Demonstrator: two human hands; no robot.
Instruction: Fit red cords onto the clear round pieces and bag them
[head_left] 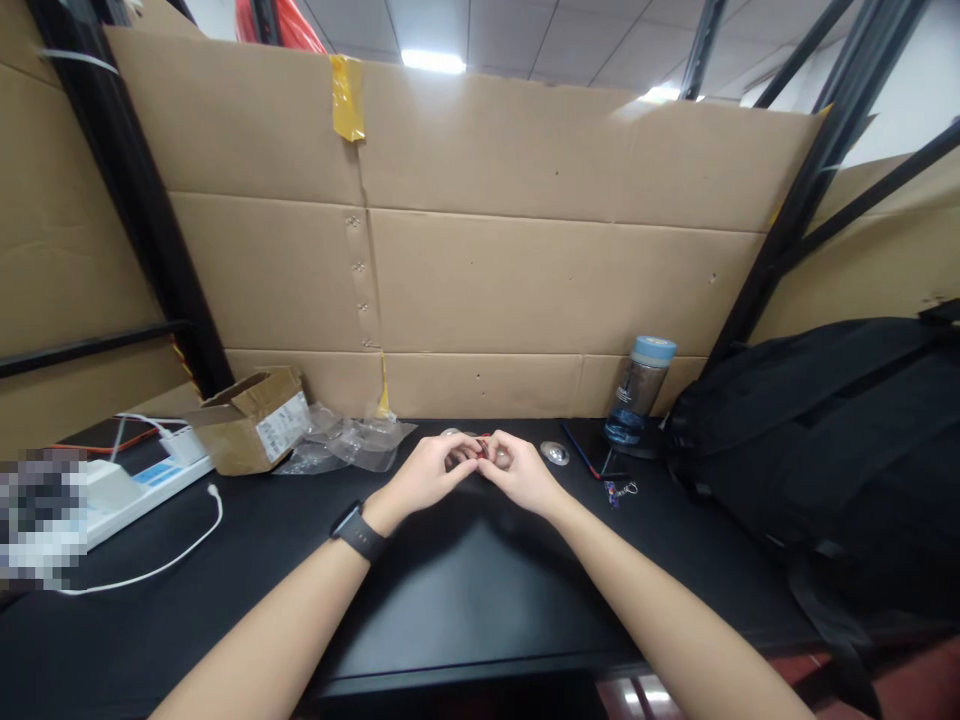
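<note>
My left hand (435,470), with a dark watch (360,532) on its wrist, is closed with fingers curled above the black table. Facing it, my right hand (519,470) is closed too, and the fingertips of both meet. Between them shows a small reddish object (484,447), mostly hidden by the fingers, so its shape cannot be made out. Just right of my right hand lies a small clear round piece (555,453) on the table. Another clear edge shows behind my left fingers.
An open cardboard box (251,425), clear plastic packaging (352,440), a white power strip (161,485) and a cable (176,562) are left. On the right are a pen (581,450), a keychain (616,492), a water bottle (637,395) and a black backpack (840,440). Cardboard walls the back.
</note>
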